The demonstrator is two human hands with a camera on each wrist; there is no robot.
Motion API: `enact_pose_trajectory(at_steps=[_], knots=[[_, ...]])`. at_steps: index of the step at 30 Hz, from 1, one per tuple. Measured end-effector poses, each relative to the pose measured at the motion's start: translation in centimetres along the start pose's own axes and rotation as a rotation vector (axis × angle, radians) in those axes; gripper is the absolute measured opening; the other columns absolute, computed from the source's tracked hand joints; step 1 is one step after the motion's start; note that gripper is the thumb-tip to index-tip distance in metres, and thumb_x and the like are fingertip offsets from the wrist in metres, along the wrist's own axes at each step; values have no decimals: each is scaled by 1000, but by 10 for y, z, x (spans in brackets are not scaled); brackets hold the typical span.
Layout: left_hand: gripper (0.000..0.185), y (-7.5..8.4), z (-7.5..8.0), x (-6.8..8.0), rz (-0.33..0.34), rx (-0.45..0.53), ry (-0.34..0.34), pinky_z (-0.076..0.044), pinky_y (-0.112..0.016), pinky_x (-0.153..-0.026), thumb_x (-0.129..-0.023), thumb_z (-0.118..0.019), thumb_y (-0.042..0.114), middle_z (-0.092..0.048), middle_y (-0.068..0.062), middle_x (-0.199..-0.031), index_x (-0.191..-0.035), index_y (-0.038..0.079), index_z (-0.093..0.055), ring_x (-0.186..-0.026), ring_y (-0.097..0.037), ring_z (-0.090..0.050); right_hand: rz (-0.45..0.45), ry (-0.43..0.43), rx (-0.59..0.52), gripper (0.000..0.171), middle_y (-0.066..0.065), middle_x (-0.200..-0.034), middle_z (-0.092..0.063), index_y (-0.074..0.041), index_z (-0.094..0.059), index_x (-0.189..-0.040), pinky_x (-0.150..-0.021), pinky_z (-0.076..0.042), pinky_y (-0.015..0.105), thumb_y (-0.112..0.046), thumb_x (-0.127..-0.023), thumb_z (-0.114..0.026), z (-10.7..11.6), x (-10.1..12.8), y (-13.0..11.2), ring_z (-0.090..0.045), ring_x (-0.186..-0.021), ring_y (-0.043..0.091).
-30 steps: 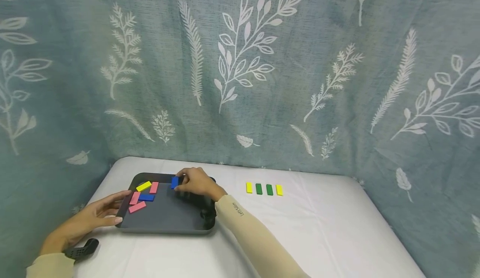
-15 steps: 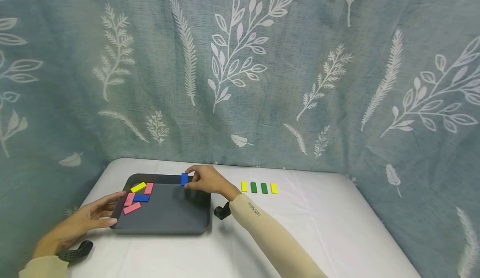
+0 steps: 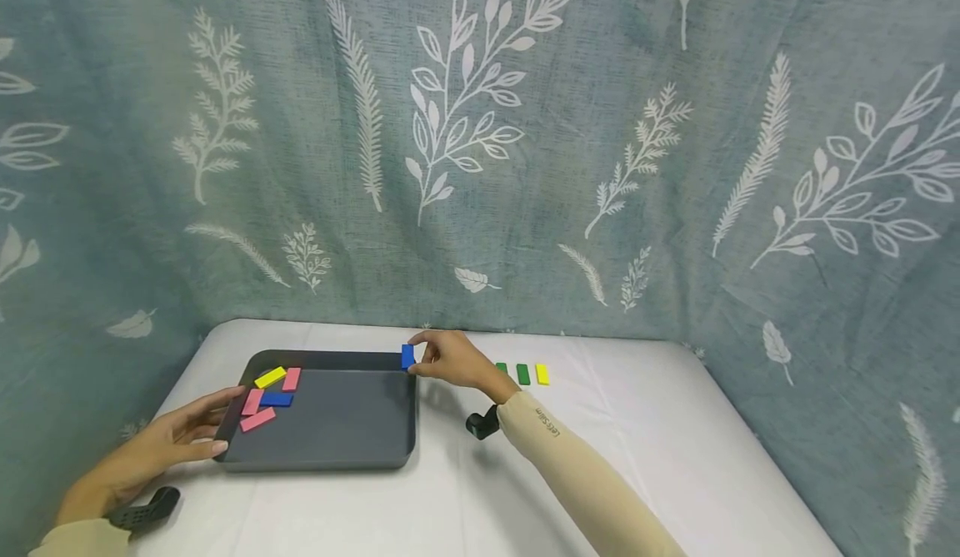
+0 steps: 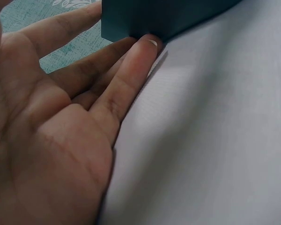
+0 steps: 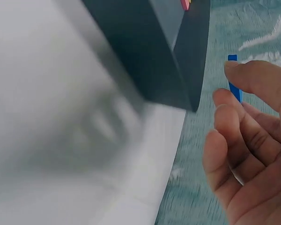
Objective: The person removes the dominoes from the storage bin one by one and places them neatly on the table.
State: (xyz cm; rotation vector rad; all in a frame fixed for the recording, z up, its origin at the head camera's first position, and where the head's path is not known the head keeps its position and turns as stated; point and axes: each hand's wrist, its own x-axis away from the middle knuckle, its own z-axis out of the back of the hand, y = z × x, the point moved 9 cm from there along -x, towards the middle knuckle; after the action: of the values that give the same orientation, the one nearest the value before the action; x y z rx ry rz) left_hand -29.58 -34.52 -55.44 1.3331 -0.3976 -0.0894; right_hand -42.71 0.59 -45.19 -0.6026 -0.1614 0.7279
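In the head view my right hand (image 3: 453,358) pinches a blue block (image 3: 407,357) between thumb and fingers, raised at the back right corner of the grey tray (image 3: 345,454). The right wrist view shows this blue block (image 5: 234,84) edge-on, apart from the tray wall (image 5: 131,47). My left hand (image 3: 176,436) rests against the tray's left side, its thumb near the front corner and its fingers extended. Its fingertips touch the tray wall (image 4: 164,18) in the left wrist view. Inside the tray's left part lie another blue block (image 3: 277,400), a yellow block (image 3: 271,377) and several pink blocks (image 3: 258,419).
Right of the tray on the white tablecloth (image 3: 600,457), green blocks (image 3: 523,374) and a yellow block (image 3: 542,374) stand in a row. My right hand covers the row's left end. A leaf-patterned green curtain (image 3: 525,173) hangs behind and at the sides.
My right hand has lifted the blue block from the tray's back part and carried it right to the back right corner. The left hand has stayed at the tray's side.
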Motion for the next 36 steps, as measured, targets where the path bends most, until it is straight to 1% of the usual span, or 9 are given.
enact_pose_trajectory(at_steps=[8, 15, 18, 20, 25, 28, 30, 34, 36], knots=[[84, -1, 0, -1, 10, -5, 14, -46, -52, -99, -99, -69, 22, -28, -26, -159, -165, 12, -18, -133, -37, -41, -24, 46, -21, 49, -6, -78, -68, -10, -63, -138, -64, -51, 28, -25, -94, -77, 24, 23, 25, -65, -68, 16], [84, 1, -1, 0, -2, -11, 13, -46, -50, -99, -100, -69, 21, -29, -27, -158, -165, 11, -17, -132, -34, -43, -34, 81, -25, 49, -7, -80, -68, -9, -62, -140, -66, -50, 30, -24, -96, -76, 40, 42, 46, -64, -68, 18], [84, 0, -1, 0, 5, -11, 16, -46, -49, -99, -100, -69, 22, -29, -27, -158, -165, 11, -17, -132, -35, -43, -45, 87, -31, 49, -5, -81, -69, -9, -61, -140, -64, -50, 30, -24, -96, -76, 45, 51, 55, -66, -69, 24], [84, 0, -1, 0, 12, -6, 17, -46, -50, -99, -100, -69, 22, -28, -27, -158, -165, 12, -16, -133, -37, -41, -52, 90, -38, 50, 0, -83, -71, -8, -61, -141, -64, -51, 29, -24, -96, -76, 48, 57, 61, -67, -70, 26], [84, -1, -1, 0, 20, -16, 27, -46, -52, -99, -100, -70, 24, -28, -26, -158, -165, 12, -17, -134, -39, -40, -78, 105, -48, 49, 10, -89, -73, -8, -60, -141, -64, -52, 29, -22, -96, -75, 56, 73, 76, -64, -68, 16], [83, -2, 0, 0, 14, -18, 23, -46, -52, -99, -100, -69, 23, -28, -27, -158, -165, 12, -18, -133, -37, -41, -90, 118, -50, 49, 10, -89, -72, -8, -60, -141, -64, -53, 30, -20, -96, -75, 61, 83, 85, -63, -67, 13], [83, -2, 0, 0, 9, -11, 16, -46, -52, -99, -100, -68, 22, -28, -27, -158, -165, 11, -17, -133, -36, -42, -107, 120, -64, 49, 12, -90, -73, -8, -59, -142, -64, -54, 31, -19, -97, -74, 64, 89, 92, -65, -69, 18], [83, -1, -1, 0, 5, -10, 11, -46, -51, -98, -100, -68, 22, -29, -28, -158, -165, 10, -17, -132, -35, -43, -152, 122, -87, 51, 17, -93, -72, -8, -57, -145, -63, -54, 32, -18, -98, -73, 69, 103, 108, -67, -75, 36], [83, -1, -1, 1, 6, -17, 14, -46, -51, -98, -100, -68, 22, -28, -28, -158, -164, 10, -17, -132, -35, -43, -168, 124, -92, 50, 19, -94, -72, -8, -56, -145, -62, -53, 32, -18, -98, -72, 71, 110, 115, -67, -77, 42]])
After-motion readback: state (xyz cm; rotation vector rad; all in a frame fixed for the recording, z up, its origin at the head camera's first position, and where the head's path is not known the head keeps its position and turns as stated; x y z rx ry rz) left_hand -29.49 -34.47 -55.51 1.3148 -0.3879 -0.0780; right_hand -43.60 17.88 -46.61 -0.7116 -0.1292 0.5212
